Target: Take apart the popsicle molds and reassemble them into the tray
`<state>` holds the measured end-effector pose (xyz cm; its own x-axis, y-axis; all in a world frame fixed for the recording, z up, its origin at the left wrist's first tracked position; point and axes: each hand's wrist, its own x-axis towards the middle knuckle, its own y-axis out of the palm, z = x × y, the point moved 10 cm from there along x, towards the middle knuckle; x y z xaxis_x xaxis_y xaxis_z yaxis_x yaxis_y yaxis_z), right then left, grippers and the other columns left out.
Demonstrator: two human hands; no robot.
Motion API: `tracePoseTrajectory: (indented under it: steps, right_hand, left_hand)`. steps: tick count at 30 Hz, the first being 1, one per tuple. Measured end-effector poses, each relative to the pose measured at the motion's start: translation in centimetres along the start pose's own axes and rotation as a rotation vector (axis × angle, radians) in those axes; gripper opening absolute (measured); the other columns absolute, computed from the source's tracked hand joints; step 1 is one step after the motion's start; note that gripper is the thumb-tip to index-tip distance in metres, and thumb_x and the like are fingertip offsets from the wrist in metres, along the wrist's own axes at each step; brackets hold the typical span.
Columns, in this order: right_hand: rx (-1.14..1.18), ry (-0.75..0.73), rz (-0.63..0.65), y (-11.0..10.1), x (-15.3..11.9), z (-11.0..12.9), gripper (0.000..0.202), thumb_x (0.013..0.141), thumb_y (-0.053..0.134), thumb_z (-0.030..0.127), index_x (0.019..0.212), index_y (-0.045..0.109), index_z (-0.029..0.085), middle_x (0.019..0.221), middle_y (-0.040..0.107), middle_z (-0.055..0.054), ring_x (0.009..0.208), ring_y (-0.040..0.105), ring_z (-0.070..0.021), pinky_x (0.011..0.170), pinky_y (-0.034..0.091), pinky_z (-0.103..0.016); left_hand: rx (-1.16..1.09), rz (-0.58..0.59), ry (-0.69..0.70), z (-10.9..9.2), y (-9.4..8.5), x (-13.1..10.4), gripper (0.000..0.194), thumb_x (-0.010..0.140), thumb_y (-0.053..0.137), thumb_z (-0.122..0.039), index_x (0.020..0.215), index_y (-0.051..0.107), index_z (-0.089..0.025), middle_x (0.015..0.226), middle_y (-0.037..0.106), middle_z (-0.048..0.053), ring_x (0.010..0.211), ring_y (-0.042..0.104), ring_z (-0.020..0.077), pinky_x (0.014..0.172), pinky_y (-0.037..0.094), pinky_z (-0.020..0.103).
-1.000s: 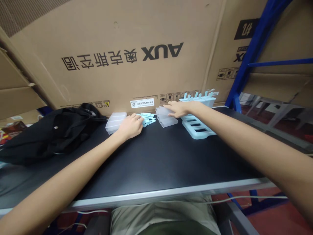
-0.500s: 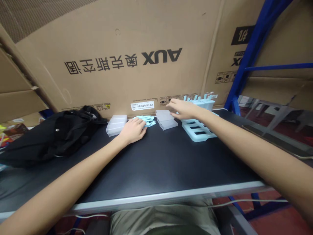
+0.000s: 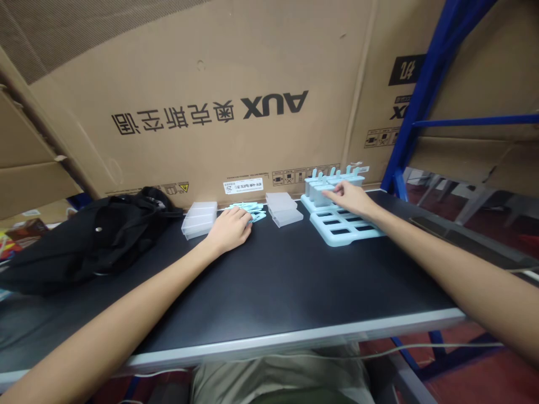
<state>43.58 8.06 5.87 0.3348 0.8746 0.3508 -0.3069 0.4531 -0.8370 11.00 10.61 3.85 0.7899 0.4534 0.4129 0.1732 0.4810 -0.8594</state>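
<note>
My left hand (image 3: 231, 229) lies over a small pile of light blue popsicle sticks (image 3: 255, 210), its fingers stretched loosely across them. To its left sits a translucent popsicle mold (image 3: 199, 219); farther right is another translucent mold (image 3: 284, 210). My right hand (image 3: 349, 197) is at the light blue rack (image 3: 337, 238), its thumb and fingers closed at the front of a popsicle mold (image 3: 319, 194) that stands in the rack's back part. Several blue stick handles point up from the molds there. The hand hides part of the rack and molds.
A black bag (image 3: 92, 235) lies on the left of the dark table (image 3: 269, 286). Behind stands a big cardboard box (image 3: 202, 151). A blue metal frame (image 3: 415, 112) rises at the right, and a cable (image 3: 404, 350) runs below the table's front edge.
My right hand has moved right and slightly down, from above the right translucent mold to the molds in the rack. My left hand stays on the sticks. The view has shifted a little.
</note>
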Motion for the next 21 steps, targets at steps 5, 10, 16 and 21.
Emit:
tracePoseTrajectory:
  steps: [5, 10, 16, 21]
  right_hand:
    - [-0.177, 0.004, 0.121, 2.7, 0.1, 1.0, 0.065, 0.072, 0.049, 0.079, 0.082, 0.065, 0.017, 0.081, 0.069, -0.017, 0.079, 0.065, -0.0322, 0.065, 0.048, -0.041]
    - [-0.274, 0.047, 0.067, 3.0, 0.0, 1.2, 0.070, 0.077, 0.049, 0.074, 0.089, 0.069, 0.008, 0.089, 0.069, -0.023, 0.090, 0.066, -0.0364, 0.074, 0.049, -0.041]
    - [-0.295, 0.054, 0.058, 2.5, -0.8, 2.0, 0.073, 0.083, 0.047, 0.068, 0.104, 0.066, 0.001, 0.100, 0.068, -0.028, 0.098, 0.065, -0.0379, 0.081, 0.049, -0.042]
    - [-0.261, 0.094, 0.051, 2.1, -1.1, 2.3, 0.075, 0.086, 0.046, 0.065, 0.115, 0.056, -0.003, 0.103, 0.066, -0.030, 0.101, 0.064, -0.0396, 0.084, 0.047, -0.044]
  left_hand:
    - [-0.023, -0.011, -0.003, -0.1, 0.0, -0.1, 0.022, 0.096, 0.042, -0.027, 0.100, 0.061, -0.018, 0.105, 0.066, 0.010, 0.102, 0.057, 0.0269, 0.090, 0.044, 0.041]
    - [-0.061, -0.009, -0.012, 0.1, 0.4, -0.1, 0.022, 0.095, 0.042, -0.025, 0.099, 0.062, -0.018, 0.103, 0.067, 0.009, 0.100, 0.057, 0.0260, 0.088, 0.044, 0.040]
    - [-0.087, -0.002, -0.034, 0.3, 0.4, -0.2, 0.021, 0.094, 0.043, -0.025, 0.098, 0.062, -0.019, 0.102, 0.068, 0.008, 0.099, 0.057, 0.0264, 0.087, 0.044, 0.041]
    - [-0.178, -0.059, -0.120, 1.2, -1.3, 0.2, 0.019, 0.093, 0.045, -0.026, 0.101, 0.061, -0.020, 0.104, 0.068, 0.007, 0.100, 0.057, 0.0254, 0.088, 0.045, 0.040]
